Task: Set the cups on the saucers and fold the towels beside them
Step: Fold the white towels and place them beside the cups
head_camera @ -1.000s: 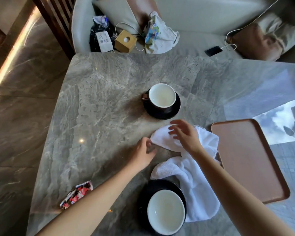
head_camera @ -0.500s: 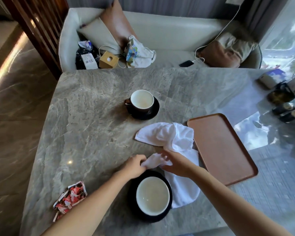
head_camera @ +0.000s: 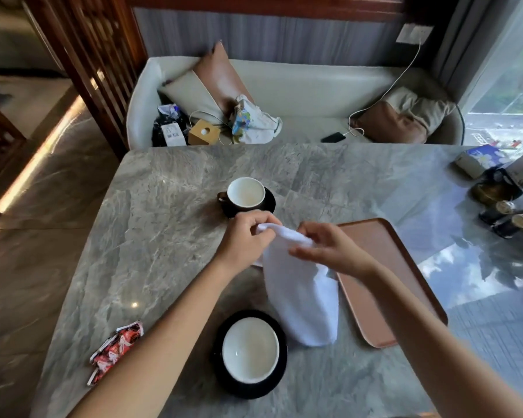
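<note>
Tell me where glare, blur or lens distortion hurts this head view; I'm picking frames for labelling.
Head view: the glossy grey marble table mirrors bright window sky at right, washing out detail past the brown rectangular tray; wide-angle bending curves the table edges and the wooden screen; both hands, left and right, and the white towel look slightly motion-softened; the two cups stay readable.

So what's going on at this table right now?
A person is holding a white towel up by its top edge, left hand and right hand both pinching it while the rest hangs toward the marble table. Two cups sit on dark saucers: the far cup and the near cup. A brown tray lies empty to the right.
</note>
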Available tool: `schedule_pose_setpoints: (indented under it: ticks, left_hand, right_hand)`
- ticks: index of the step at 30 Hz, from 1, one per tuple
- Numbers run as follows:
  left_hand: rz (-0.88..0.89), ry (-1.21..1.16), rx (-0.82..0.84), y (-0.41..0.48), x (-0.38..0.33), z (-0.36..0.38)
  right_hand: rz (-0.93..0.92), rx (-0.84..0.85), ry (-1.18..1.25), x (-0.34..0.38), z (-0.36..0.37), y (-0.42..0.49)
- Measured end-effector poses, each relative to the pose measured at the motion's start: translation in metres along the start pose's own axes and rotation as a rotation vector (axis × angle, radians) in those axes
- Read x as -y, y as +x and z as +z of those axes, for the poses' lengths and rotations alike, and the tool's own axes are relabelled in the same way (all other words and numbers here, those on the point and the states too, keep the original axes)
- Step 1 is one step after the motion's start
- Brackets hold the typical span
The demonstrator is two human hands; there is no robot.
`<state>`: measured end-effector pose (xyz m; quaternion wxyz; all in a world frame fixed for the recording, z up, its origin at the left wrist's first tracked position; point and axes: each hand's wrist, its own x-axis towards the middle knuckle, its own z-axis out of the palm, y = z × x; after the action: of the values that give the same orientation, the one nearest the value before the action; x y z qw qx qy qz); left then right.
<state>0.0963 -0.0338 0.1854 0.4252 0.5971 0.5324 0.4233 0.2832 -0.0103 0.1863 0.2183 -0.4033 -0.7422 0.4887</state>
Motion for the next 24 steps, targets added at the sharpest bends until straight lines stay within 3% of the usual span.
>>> schedule_pose_setpoints:
  ticks: [9,15,20,24]
  left_hand:
    - [0.114,0.07,-0.184,-0.008,-0.038,-0.04]
    - [0.068,0.025,-0.519,-0.024,-0.027,-0.074]
    - [-0.013,0.028,-0.66,-0.058,-0.002,-0.087]
    - [-0.097,-0.007,-0.725,-0.082,0.017,-0.106]
  right_hand:
    - [-0.006,0.215,-0.093,0.028,-0.053,-0.006]
    - [0.039,0.44,-0.227,0.034,-0.06,-0.005]
    - [0.001,0.455,-0.43,0.028,-0.048,0.006]
    - [-0.079,0.478,-0.062,0.034,-0.031,0.018]
